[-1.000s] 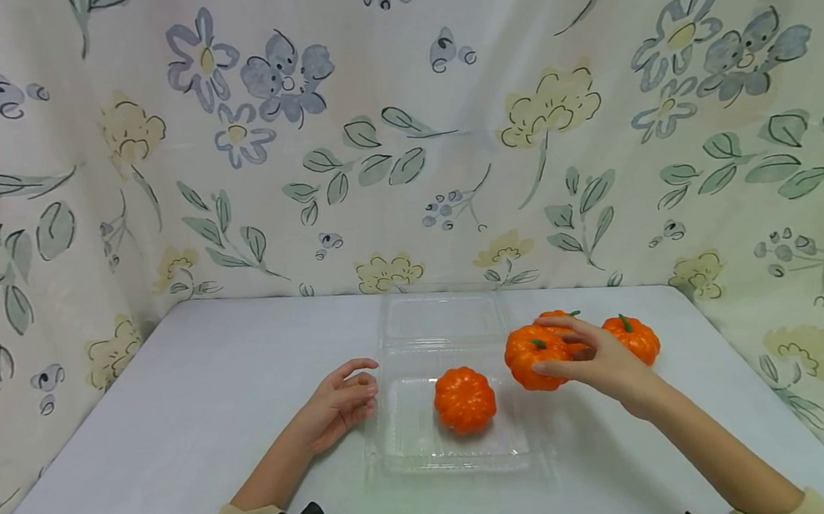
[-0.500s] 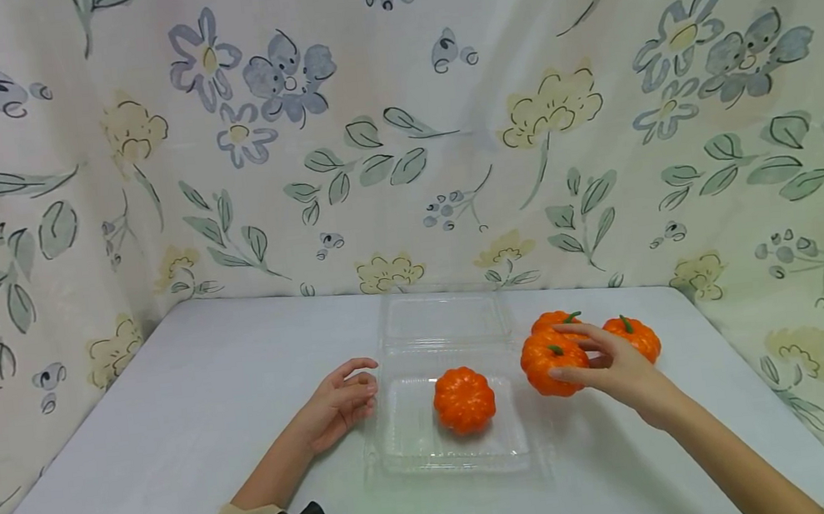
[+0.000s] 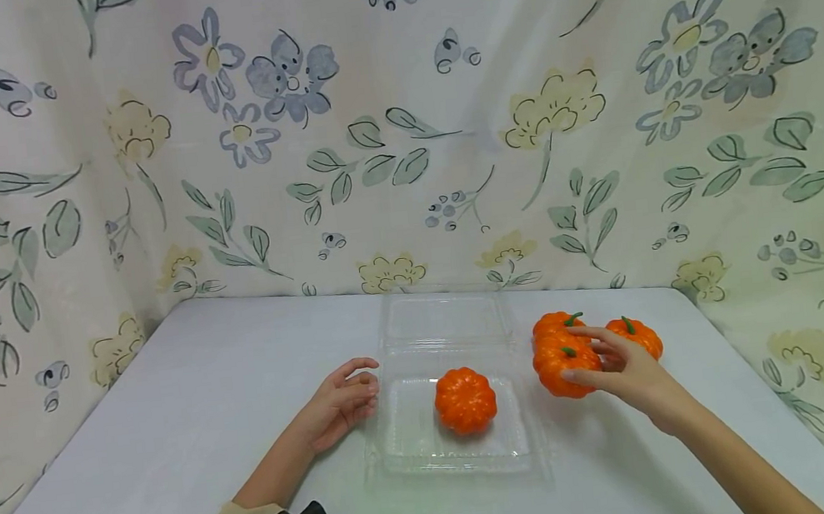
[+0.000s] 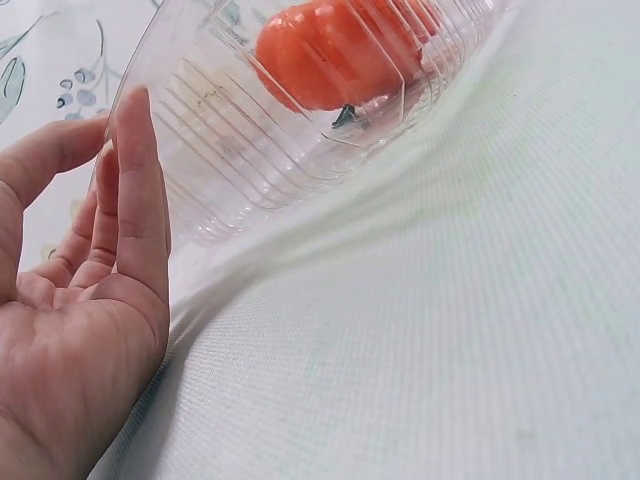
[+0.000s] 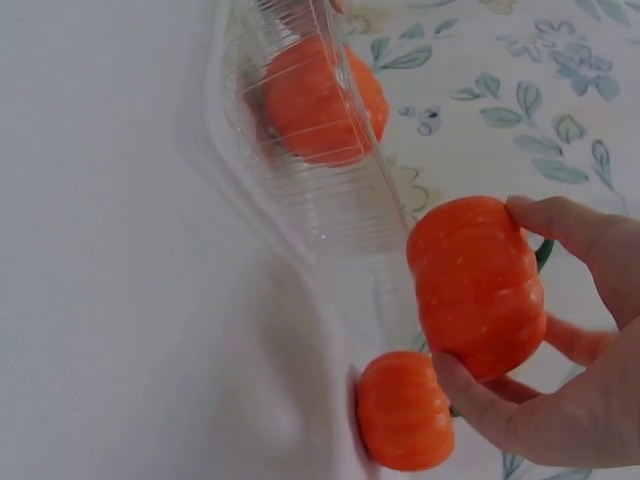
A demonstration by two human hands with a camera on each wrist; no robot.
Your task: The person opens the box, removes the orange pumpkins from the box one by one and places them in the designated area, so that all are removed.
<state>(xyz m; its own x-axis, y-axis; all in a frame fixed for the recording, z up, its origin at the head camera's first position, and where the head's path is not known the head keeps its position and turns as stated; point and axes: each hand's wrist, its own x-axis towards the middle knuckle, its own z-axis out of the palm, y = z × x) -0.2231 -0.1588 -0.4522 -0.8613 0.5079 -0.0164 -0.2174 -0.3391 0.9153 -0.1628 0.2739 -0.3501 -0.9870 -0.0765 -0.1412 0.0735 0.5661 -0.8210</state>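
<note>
My right hand (image 3: 636,376) grips an orange toy pumpkin (image 3: 565,365) with a green stem, fingers and thumb around its sides. In the right wrist view that held pumpkin (image 5: 476,285) appears raised above the table. A second pumpkin (image 3: 465,400) lies stem-down in the near half of a clear hinged plastic container (image 3: 410,450). At the container's left edge is my left hand (image 3: 337,407); in the left wrist view its fingertips (image 4: 140,105) pinch the clear rim.
Behind the held pumpkin sits another pumpkin (image 3: 555,323), partly covered by it. One more pumpkin (image 3: 639,335) stands on the right, behind my right hand. The container's lid (image 3: 444,316) lies open towards the floral curtain (image 3: 407,207). White cloth covers the table (image 3: 175,441).
My right hand has moved the held pumpkin rightward and slightly nearer, away from the container. The left hand and the pumpkin in the container have stayed put.
</note>
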